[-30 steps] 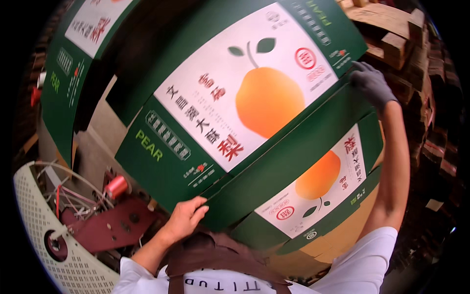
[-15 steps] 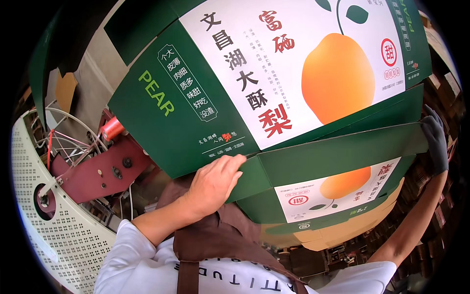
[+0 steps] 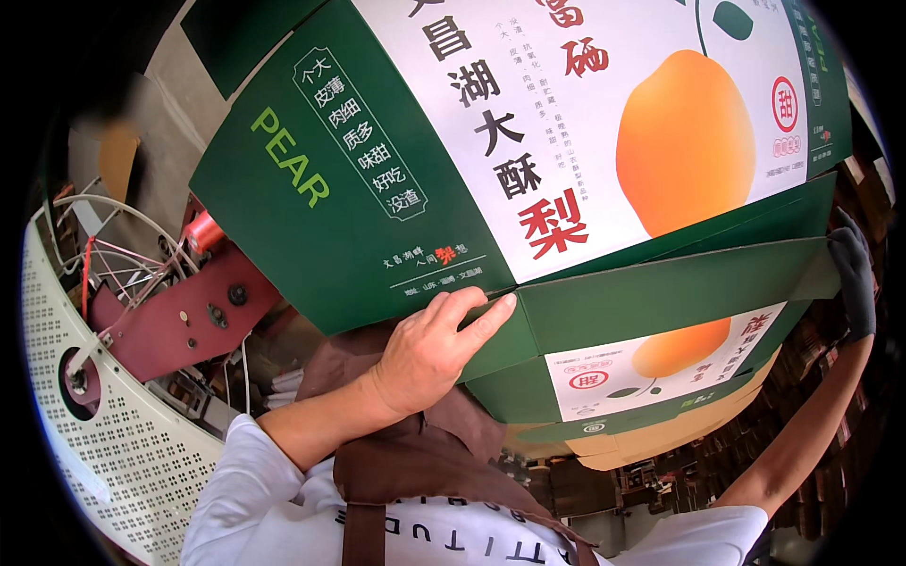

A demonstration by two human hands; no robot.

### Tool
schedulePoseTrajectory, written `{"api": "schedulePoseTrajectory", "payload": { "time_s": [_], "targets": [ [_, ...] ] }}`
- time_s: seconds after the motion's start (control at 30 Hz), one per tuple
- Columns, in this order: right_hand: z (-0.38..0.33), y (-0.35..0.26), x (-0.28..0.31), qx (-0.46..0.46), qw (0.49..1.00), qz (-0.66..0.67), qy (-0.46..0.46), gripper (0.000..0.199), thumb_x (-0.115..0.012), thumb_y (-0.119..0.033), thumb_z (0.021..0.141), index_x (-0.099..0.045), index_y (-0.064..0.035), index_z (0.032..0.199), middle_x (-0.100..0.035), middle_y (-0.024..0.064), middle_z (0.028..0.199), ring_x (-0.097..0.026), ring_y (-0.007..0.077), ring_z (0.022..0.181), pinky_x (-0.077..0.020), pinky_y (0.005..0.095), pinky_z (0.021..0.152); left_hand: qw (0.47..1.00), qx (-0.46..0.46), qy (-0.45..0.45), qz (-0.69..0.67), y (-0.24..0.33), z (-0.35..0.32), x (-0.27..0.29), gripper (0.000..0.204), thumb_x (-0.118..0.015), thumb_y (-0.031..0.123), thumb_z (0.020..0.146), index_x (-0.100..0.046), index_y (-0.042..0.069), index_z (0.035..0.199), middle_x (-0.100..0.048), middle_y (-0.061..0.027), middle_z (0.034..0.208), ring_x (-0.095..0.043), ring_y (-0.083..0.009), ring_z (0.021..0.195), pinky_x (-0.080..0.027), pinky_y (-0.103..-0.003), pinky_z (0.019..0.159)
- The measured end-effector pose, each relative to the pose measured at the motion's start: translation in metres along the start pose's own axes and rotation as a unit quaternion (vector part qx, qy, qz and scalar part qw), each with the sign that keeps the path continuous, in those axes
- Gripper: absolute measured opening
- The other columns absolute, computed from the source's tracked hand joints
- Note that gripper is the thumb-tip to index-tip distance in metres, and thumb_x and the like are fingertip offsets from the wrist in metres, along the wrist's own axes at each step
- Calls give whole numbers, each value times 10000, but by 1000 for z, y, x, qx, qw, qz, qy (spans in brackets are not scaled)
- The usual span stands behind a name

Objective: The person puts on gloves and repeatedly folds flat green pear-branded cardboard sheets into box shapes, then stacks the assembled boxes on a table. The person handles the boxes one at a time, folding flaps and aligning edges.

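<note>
Across the upper view: big green-and-white carton (image 3: 524, 222), pear picture on it, panels partly folded, slightly farther right than half a second ago. Second green panel, then at far left, now out of sight. Bare left hand (image 3: 425, 349) pinches the near folded edge between fingers and thumb. Gloved right hand (image 3: 854, 278) at the far right edge, fingers extended along it; grip cannot be told. To the left: red spool (image 3: 202, 231), maroon machine arm (image 3: 189, 311), cream perforated guard (image 3: 132, 453). Brown apron (image 3: 425, 462) below. Carton blocks the view beyond; top cut off by frame. Dark clutter at right hard to make out.
</note>
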State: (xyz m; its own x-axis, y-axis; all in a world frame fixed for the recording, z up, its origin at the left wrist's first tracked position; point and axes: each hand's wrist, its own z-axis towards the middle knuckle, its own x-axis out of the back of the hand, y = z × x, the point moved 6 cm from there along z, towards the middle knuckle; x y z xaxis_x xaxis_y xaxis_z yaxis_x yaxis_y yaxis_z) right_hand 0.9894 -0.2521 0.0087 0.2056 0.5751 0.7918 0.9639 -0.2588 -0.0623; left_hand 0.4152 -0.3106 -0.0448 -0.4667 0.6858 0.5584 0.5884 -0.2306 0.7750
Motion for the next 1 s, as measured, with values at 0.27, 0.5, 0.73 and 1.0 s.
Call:
{"api": "schedulePoseTrajectory", "payload": {
  "time_s": [0.27, 0.5, 0.73, 1.0],
  "targets": [
    [1, 7, 1, -9, 1000, -22, -17, 121, -569, -123, 924, -610, -31, 991, -456, 139, 1486, -411, 269, 1361, -333, 355, 1099, 1000, -6, -11, 16, 2, 2, -1, 454, -664, -9, 787, -670, 70, 1234, -560, -86, 1010, -615, -222, 840, -533, -317, 661],
    [5, 20, -1, -2, 1000, -21, -10, 131, -564, -132, 934, -598, -28, 1006, -448, 143, 1493, -389, 274, 1370, -309, 349, 1115, 1000, -4, -17, 21, 3, 5, -3, 473, -657, -17, 787, -658, 66, 1252, -548, -87, 990, -607, -220, 823, -529, -313, 639],
    [16, 24, -2, 1, 1000, -16, -8, 134, -545, -127, 942, -598, -19, 1002, -445, 151, 1494, -388, 282, 1369, -300, 347, 1118, 999, 4, -26, 20, 4, 10, -5, 491, -648, -23, 788, -644, 65, 1271, -543, -88, 990, -607, -219, 819, -529, -314, 637],
    [8, -10, 3, 3, 995, 100, 5, 120, -610, -97, 893, -619, -23, 986, -538, 149, 1387, -484, 281, 1268, -367, 342, 1063, 997, 23, -66, 20, 5, 11, -4, 538, -632, -64, 760, -637, 69, 1281, -552, -124, 1032, -624, -286, 860, -545, -362, 702]
  ]
}}
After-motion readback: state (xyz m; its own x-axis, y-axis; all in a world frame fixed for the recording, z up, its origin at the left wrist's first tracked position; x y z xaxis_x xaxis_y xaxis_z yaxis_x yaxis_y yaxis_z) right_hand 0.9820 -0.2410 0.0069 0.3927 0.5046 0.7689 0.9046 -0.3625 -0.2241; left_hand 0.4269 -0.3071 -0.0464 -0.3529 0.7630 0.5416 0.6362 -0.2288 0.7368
